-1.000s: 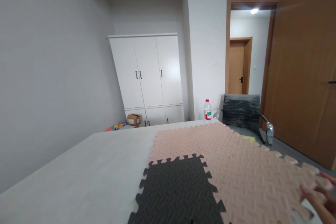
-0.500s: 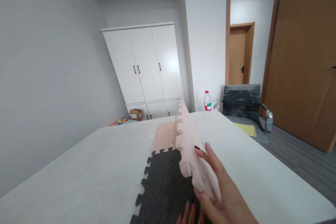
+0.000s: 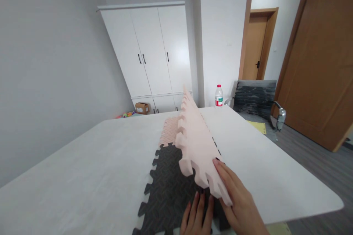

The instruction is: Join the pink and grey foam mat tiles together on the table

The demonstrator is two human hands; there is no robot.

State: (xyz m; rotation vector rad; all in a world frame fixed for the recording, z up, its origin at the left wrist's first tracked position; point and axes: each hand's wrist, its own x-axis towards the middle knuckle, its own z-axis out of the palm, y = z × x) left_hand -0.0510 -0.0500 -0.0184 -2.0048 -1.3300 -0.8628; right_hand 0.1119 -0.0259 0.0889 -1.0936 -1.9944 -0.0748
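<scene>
A pale pink interlocking foam mat tile [image 3: 200, 136] stands tilted on edge over the other mats, its toothed edges showing. My right hand [image 3: 238, 196] grips its near right edge, fingers on the face and thumb beneath. A black foam mat tile [image 3: 168, 183] with a ridged surface lies flat on the table. On its near part my left hand [image 3: 197, 214] rests, fingers stretched out. Another pink foam mat tile [image 3: 168, 130] lies flat beyond the black one, touching its far edge; the raised tile hides part of it.
The white table [image 3: 91, 169] extends on both sides of the mats. A red-capped bottle [image 3: 218, 96] stands at the far edge. Behind are a cardboard box [image 3: 142, 108], a white wardrobe [image 3: 149, 51] and, to the right, a dark chair [image 3: 253, 97] near a wooden door [image 3: 322, 58].
The raised pink tile has tilted further, its top leaning left and its smooth face turning toward me. My left hand shows more, on the black mat. The view has tipped downward.
</scene>
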